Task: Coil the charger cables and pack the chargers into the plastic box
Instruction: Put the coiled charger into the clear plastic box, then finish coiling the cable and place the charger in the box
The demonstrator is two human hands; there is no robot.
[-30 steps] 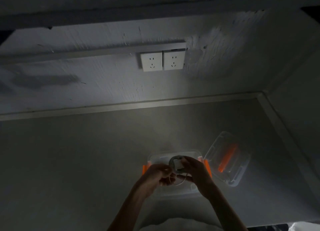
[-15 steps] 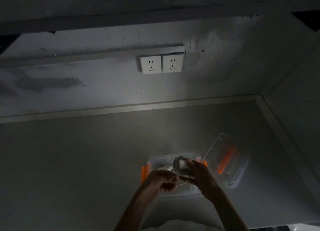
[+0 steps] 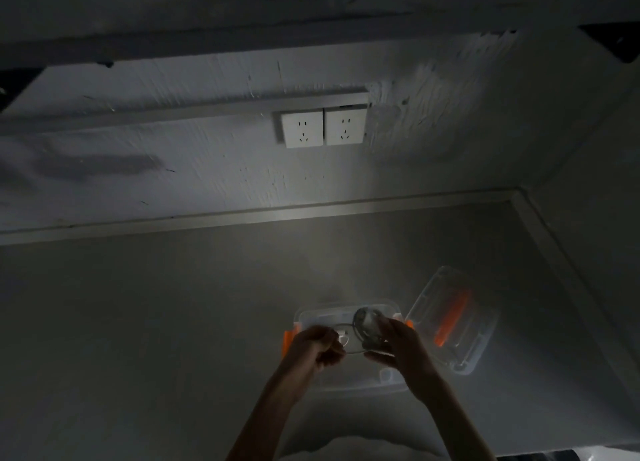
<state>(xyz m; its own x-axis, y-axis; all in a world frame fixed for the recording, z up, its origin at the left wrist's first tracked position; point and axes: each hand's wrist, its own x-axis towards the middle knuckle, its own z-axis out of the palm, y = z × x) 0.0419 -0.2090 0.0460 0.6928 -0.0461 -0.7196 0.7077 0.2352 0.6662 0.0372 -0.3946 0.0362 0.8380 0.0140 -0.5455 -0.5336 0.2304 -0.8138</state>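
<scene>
Head view: right hand grips coiled cable over plastic box; left hand fisted on its end.

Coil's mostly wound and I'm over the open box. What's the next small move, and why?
Probably wrap the last loose end around the coiled cable. The left hand pinches a free plug end beside the coil held by the right hand, both above the open plastic box, so the cable is not yet tidy enough to drop.
</scene>
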